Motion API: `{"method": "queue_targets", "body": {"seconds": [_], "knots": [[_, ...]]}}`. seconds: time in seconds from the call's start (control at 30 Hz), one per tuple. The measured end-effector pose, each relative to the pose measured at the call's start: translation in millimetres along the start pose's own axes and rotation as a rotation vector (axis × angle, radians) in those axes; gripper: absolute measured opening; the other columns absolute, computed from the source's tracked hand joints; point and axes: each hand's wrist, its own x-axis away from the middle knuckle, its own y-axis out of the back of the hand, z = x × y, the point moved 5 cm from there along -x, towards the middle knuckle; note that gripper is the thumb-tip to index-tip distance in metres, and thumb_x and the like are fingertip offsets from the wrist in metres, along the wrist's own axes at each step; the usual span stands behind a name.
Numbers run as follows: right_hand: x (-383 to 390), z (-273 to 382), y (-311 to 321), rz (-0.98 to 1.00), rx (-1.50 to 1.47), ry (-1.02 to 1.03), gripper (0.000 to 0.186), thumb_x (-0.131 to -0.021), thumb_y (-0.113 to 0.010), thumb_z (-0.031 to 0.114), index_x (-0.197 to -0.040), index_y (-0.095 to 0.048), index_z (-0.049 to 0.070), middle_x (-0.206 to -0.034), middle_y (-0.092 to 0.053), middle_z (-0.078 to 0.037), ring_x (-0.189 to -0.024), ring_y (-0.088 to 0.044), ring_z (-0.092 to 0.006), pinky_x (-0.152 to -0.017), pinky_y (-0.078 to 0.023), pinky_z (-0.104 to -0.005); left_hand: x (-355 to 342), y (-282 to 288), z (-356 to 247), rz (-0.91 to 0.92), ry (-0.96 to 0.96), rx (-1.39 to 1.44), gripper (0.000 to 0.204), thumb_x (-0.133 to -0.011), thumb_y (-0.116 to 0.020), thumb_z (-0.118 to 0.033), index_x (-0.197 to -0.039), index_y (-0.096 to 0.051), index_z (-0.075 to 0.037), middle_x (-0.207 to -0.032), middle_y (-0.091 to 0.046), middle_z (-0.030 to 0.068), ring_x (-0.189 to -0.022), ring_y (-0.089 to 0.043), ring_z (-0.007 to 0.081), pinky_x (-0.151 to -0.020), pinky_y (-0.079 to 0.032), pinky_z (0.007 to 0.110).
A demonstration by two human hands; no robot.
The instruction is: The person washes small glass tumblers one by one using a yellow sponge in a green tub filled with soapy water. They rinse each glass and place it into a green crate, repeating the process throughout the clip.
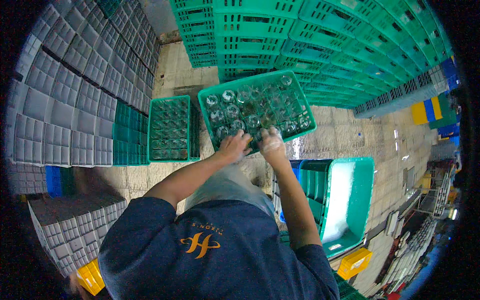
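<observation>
A green plastic crate (306, 102) stands before me, tilted in the picture, with rows of clear glasses (231, 110) in its compartments. Over its near side, my left hand (235, 146) has its fingers curled down among the near row; what lies under the fingertips is hidden. My right hand (271, 145), whitish and shiny as if wet or thinly covered, bends its fingers around a glass in the same row, a short gap to the right. The glass is mostly hidden by that hand.
A second green crate (189, 107) of glassware stands at left. Tall stacks of grey crates (65, 100) rise on the left, green crates (250, 42) at the back. A green tub (371, 185) with white contents is at my right, near a yellow crate (355, 263). The tiled floor (340, 130) looks wet.
</observation>
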Motion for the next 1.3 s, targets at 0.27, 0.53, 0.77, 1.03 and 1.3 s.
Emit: {"method": "queue_targets", "body": {"seconds": [0.27, 0.53, 0.77, 1.03, 1.3], "knots": [[-38.3, -13.8, -71.6, 0.150, -0.173, -0.407, 0.037, -0.104, -0.050, 0.038, -0.122, -0.066, 0.010, -0.108, -0.066, -0.026, -0.105, -0.066, -0.0439, -0.089, -0.054, -0.0500, 54.9, 32.7, 58.1, -0.378, 0.269, 0.489, 0.028, -0.088, -0.074, -0.014, -0.114, -0.065, -0.007, -0.099, -0.071, 0.0181, -0.088, -0.070, 0.0390, -0.077, -0.056, 0.045], [-51.4, -1.6, -67.0, 0.333, 0.190, 0.022, 0.034, -0.094, -0.055, 0.019, -0.126, -0.067, 0.018, -0.105, -0.069, -0.017, -0.103, -0.070, -0.0372, -0.084, -0.059, -0.0480, 106.0, 50.9, 104.9, -0.381, 0.749, 0.985, 0.036, -0.092, -0.074, -0.016, -0.126, -0.063, -0.008, -0.088, -0.068, 0.0046, -0.060, -0.061, 0.0123, -0.055, -0.052, 0.032], [-24.8, -29.4, -0.2, 0.084, -0.115, 0.046, 0.039, -0.087, -0.076, 0.025, -0.122, -0.067, 0.009, -0.108, -0.071, -0.020, -0.089, -0.071, -0.0394, -0.081, -0.059, -0.0456, 88.3, 44.3, 90.5, -0.331, 0.874, 1.470, 0.035, -0.096, -0.071, -0.017, -0.129, -0.060, -0.009, -0.088, -0.066, 0.0026, -0.055, -0.059, 0.0109, -0.049, -0.049, 0.027], [101.3, -65.9, 73.2, -0.047, -1.582, -0.474, 0.047, -0.085, -0.082, 0.014, -0.129, -0.065, 0.013, -0.103, -0.072, -0.007, -0.078, -0.069, -0.0183, -0.067, -0.059, -0.0337, -1.1, 48.1, -63.1, -0.238, 0.169, 0.828, 0.029, -0.098, -0.067, -0.018, -0.123, -0.061, -0.005, -0.088, -0.070, 0.0094, -0.070, -0.070, 0.0218, -0.066, -0.054, 0.035], [272.1, -118.9, 103.9, -0.726, -2.103, -0.620, 0.038, -0.101, -0.065, 0.037, -0.129, -0.056, 0.013, -0.107, -0.070, -0.012, -0.078, -0.070, -0.0223, -0.055, -0.056, -0.0295, -5.9, 39.0, -318.9, -0.021, -0.549, 0.586, 0.031, -0.091, -0.073, -0.008, -0.119, -0.062, -0.002, -0.100, -0.072, 0.0206, -0.091, -0.072, 0.0376, -0.076, -0.056, 0.041]]}}
